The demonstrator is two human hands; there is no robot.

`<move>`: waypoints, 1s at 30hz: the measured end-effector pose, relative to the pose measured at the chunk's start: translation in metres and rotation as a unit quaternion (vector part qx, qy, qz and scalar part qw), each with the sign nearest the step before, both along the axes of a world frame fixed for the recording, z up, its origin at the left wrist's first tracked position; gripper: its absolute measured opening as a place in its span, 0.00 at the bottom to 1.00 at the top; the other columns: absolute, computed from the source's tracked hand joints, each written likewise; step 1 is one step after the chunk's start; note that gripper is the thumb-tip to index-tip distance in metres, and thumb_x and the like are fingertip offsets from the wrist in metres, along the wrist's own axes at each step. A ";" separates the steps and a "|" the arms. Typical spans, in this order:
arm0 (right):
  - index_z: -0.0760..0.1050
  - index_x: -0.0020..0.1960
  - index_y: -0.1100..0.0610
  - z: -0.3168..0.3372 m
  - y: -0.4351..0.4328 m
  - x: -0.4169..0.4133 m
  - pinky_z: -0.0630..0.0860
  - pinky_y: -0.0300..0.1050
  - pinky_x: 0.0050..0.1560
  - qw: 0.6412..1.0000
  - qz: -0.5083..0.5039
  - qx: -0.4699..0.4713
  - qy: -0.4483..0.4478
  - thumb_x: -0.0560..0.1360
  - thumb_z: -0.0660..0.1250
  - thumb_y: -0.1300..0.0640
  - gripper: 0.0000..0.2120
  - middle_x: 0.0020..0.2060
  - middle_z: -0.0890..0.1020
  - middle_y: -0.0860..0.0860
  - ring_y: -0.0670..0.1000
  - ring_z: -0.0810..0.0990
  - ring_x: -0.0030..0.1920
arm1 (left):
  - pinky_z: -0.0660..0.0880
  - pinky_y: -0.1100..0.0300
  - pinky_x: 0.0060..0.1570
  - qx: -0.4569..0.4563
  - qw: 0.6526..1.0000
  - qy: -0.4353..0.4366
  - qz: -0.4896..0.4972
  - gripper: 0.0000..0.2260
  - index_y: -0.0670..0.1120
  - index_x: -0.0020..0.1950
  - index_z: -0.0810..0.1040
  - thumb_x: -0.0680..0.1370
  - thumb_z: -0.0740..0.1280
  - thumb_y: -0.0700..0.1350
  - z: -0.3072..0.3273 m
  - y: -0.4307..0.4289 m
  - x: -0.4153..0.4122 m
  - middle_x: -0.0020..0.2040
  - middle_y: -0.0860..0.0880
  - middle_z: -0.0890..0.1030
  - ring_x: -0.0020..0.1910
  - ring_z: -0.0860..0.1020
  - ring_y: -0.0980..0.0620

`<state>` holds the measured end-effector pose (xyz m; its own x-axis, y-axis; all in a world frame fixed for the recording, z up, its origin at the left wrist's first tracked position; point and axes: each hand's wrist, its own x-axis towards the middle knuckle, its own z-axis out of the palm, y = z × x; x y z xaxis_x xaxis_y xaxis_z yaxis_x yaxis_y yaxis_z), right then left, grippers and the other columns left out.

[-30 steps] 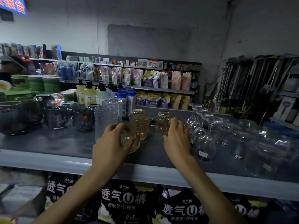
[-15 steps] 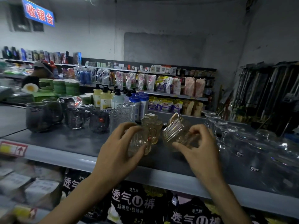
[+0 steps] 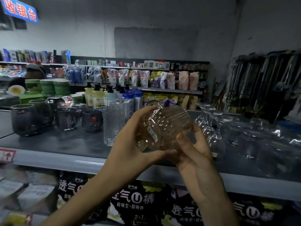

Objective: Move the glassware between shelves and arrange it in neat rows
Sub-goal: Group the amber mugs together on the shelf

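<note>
1. Both hands hold the amber ribbed glassware [image 3: 162,128] in the air above the grey shelf [image 3: 57,162], tilted on its side; whether it is one piece or two pressed together cannot be told.
2. The left hand [image 3: 130,144] curls over its top and under its base; the right hand [image 3: 193,149] pinches its right side with thumb and fingers.
3. Just left of it a clear textured tumbler [image 3: 114,124] stands on the shelf, then a row of dark smoked glasses [image 3: 65,118].
4. To the right stand upturned wine glasses [image 3: 213,128], partly behind the right hand, and clear bowls [image 3: 260,144] beyond.
5. Pump bottles [image 3: 97,98] stand behind the tumbler.
6. Half a second ago the hands were apart and lower, each gripping its own glass; now they meet, higher up.
</note>
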<state>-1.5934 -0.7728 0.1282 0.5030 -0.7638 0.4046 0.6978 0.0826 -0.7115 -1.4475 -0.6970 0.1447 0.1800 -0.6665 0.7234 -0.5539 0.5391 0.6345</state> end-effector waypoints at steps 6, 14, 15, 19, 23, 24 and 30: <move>0.75 0.66 0.42 -0.012 0.014 -0.007 0.82 0.39 0.51 0.951 -0.243 -0.090 0.167 0.70 0.75 0.46 0.25 0.63 0.82 0.40 0.43 0.84 0.58 | 0.82 0.61 0.54 0.086 0.995 0.002 0.042 0.34 0.61 0.68 0.75 0.63 0.82 0.58 -0.001 0.005 0.002 0.55 0.60 0.85 0.52 0.84 0.61; 0.65 0.79 0.53 -0.045 0.008 -0.011 0.61 0.32 0.74 0.663 -0.507 -0.417 0.360 0.71 0.80 0.52 0.42 0.76 0.69 0.50 0.51 0.67 0.77 | 0.79 0.72 0.42 0.135 0.986 0.004 0.099 0.17 0.62 0.48 0.78 0.66 0.78 0.67 0.008 -0.008 -0.009 0.41 0.69 0.84 0.41 0.81 0.71; 0.67 0.78 0.56 -0.047 0.005 -0.010 0.65 0.36 0.73 0.651 -0.526 -0.416 0.356 0.70 0.80 0.50 0.41 0.74 0.71 0.52 0.53 0.70 0.75 | 0.82 0.66 0.44 0.134 0.984 -0.006 0.119 0.22 0.60 0.52 0.79 0.65 0.77 0.70 0.005 -0.011 -0.012 0.43 0.65 0.85 0.42 0.82 0.69; 0.73 0.73 0.60 -0.054 -0.003 -0.010 0.78 0.49 0.59 0.649 -0.566 -0.367 0.352 0.70 0.75 0.45 0.36 0.67 0.78 0.56 0.57 0.78 0.66 | 0.83 0.54 0.47 0.121 0.964 -0.091 0.220 0.38 0.59 0.63 0.75 0.61 0.67 0.80 -0.010 -0.023 -0.028 0.47 0.57 0.87 0.47 0.85 0.57; 0.74 0.71 0.57 -0.056 -0.014 -0.013 0.76 0.45 0.53 0.701 -0.527 -0.297 0.379 0.67 0.72 0.49 0.34 0.63 0.81 0.53 0.54 0.80 0.61 | 0.81 0.57 0.43 0.117 0.947 -0.148 0.260 0.35 0.62 0.67 0.69 0.67 0.62 0.80 -0.020 -0.033 -0.037 0.45 0.58 0.85 0.46 0.85 0.54; 0.74 0.71 0.54 -0.056 -0.020 -0.015 0.78 0.47 0.54 0.720 -0.505 -0.278 0.387 0.67 0.73 0.50 0.33 0.62 0.82 0.51 0.52 0.81 0.60 | 0.80 0.56 0.44 0.121 0.952 -0.145 0.241 0.34 0.62 0.69 0.67 0.69 0.62 0.78 -0.024 -0.035 -0.038 0.44 0.59 0.84 0.47 0.84 0.55; 0.74 0.63 0.45 -0.051 -0.059 -0.011 0.83 0.52 0.54 0.788 -0.394 -0.177 0.438 0.68 0.78 0.44 0.26 0.54 0.84 0.44 0.47 0.84 0.55 | 0.81 0.49 0.56 0.140 0.983 -0.002 0.119 0.29 0.59 0.76 0.63 0.79 0.71 0.58 -0.047 -0.058 -0.035 0.56 0.58 0.83 0.56 0.82 0.58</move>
